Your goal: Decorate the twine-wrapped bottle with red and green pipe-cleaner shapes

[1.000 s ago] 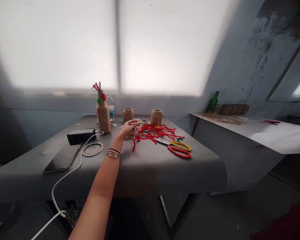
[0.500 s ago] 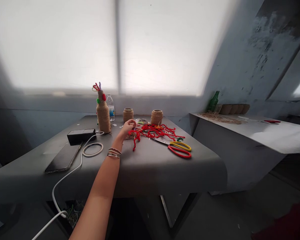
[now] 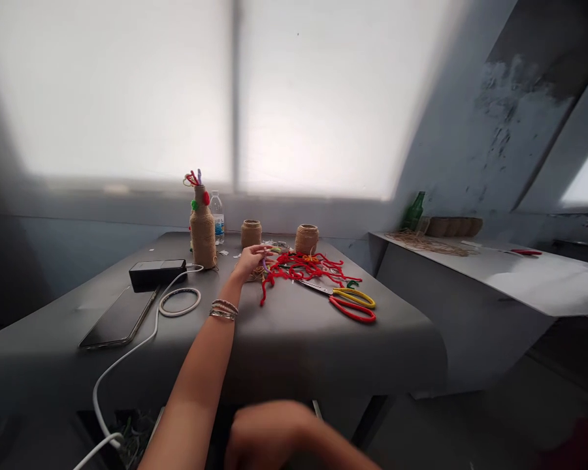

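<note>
My left hand [image 3: 249, 260] reaches to the near-left side of a tangle of red yarn [image 3: 301, 265] on the grey table. Its fingers are stretched out over the strands. A short purple strand [image 3: 264, 264] shows just under the fingertips; whether they touch it is hard to make out. My right hand [image 3: 269, 431] is low at the bottom of the view, in front of the table edge, bent and smeared by motion, with its fingers hidden. Right of the yarn lie scissors [image 3: 350, 299] with one yellow and one red handle loop. Two twine-wrapped jars, left [image 3: 251, 235] and right [image 3: 306, 239], stand behind.
A twine-wrapped bottle [image 3: 203, 238] with coloured yarn stands left, beside a clear plastic bottle [image 3: 217, 219]. A phone [image 3: 120, 318], a black box [image 3: 157, 274] and a white cable [image 3: 157, 313] lie left. A second table [image 3: 494, 274] at right holds a green bottle [image 3: 414, 211].
My right hand has come into view at the bottom. The fingers of my left hand have straightened over the yarn. The view has tilted slightly upward.
</note>
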`<state>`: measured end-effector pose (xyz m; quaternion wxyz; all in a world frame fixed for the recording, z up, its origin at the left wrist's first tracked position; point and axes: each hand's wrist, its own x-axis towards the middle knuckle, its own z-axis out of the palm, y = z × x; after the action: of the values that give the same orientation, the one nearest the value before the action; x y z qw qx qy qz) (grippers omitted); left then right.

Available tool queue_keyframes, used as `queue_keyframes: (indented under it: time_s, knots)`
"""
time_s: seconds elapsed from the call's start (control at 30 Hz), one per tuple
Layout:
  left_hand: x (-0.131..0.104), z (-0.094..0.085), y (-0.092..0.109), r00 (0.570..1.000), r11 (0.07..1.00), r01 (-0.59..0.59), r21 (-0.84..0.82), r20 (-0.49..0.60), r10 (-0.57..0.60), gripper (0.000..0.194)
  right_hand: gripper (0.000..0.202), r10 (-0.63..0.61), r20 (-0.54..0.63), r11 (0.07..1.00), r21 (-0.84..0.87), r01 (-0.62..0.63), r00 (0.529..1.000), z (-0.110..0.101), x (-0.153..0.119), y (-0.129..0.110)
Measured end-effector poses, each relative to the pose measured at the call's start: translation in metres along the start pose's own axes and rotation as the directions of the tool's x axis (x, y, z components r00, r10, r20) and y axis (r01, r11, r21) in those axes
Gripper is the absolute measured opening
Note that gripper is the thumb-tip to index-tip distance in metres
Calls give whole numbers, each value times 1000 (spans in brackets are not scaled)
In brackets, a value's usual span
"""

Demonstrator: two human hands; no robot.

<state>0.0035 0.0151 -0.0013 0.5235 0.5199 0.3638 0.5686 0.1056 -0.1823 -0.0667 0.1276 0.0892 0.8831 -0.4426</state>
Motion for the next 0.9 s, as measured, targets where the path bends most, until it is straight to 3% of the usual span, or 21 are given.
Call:
queue_keyframes:
  time_s: [0.07, 0.13, 0.17, 0.23, 0.3, 0.33, 0.4, 0.5, 0.53, 0.6, 0.67, 0.73, 0.8, 0.9]
  knots:
    - [0, 0, -2, 1000, 999, 14, 33, -25, -13, 17, 21, -72, -4, 993, 89, 72, 997, -32, -29, -1]
    - [0, 0, -3, 999, 997, 20, 78, -39, -17, 17, 28, -172, -213, 953, 213, 217, 962, -73, -58, -4]
    - [0, 0, -4, 999, 995, 18, 98, -43, -14, 20, 29, -189, -438, 927, 216, 307, 879, -94, -69, -5]
    - [0, 0, -5, 999, 993, 10, 117, -48, -5, 22, 35, -153, -785, 884, 163, 438, 601, -137, -80, -4]
    - [1, -1, -7, 998, 993, 2, 117, -60, 5, 19, 38, -103, -920, 889, 86, 450, 378, -175, -79, 5]
    - [2, -2, -8, 997, 994, -2, 114, -72, 10, 16, 41, -73, -951, 898, 70, 435, 302, -191, -75, 13]
    - [5, -3, -11, 994, 993, -3, 115, -104, 15, 17, 53, 21, -969, 943, 101, 317, 247, -216, -63, 34]
    - [10, -7, -18, 992, 983, -8, 184, -125, 31, 29, 50, 88, -989, 996, 90, 8, 120, -233, -45, 72]
    - [12, -8, -20, 991, 974, -15, 226, -125, 44, 32, 48, 68, -990, 994, 57, -92, 122, -234, -40, 84]
    - [14, -10, -22, 987, 950, -30, 311, -141, 78, 34, 43, 30, -979, 981, -11, -196, 204, -230, -34, 101]
    - [13, -12, -20, 982, 931, -24, 365, -167, 91, 34, 35, -20, -953, 972, -89, -216, 301, -224, -32, 110]
    - [10, -11, -16, 983, 931, -14, 364, -166, 80, 31, 29, -49, -935, 967, -132, -218, 351, -220, -34, 111]
    - [7, -10, -10, 990, 949, -11, 314, -128, 54, 28, 27, -43, -937, 958, -137, -251, 347, -220, -38, 108]
    - [3, -10, -4, 999, 973, 17, 228, -32, -10, 26, 25, -23, -969, 914, -120, -386, 248, -222, -45, 101]
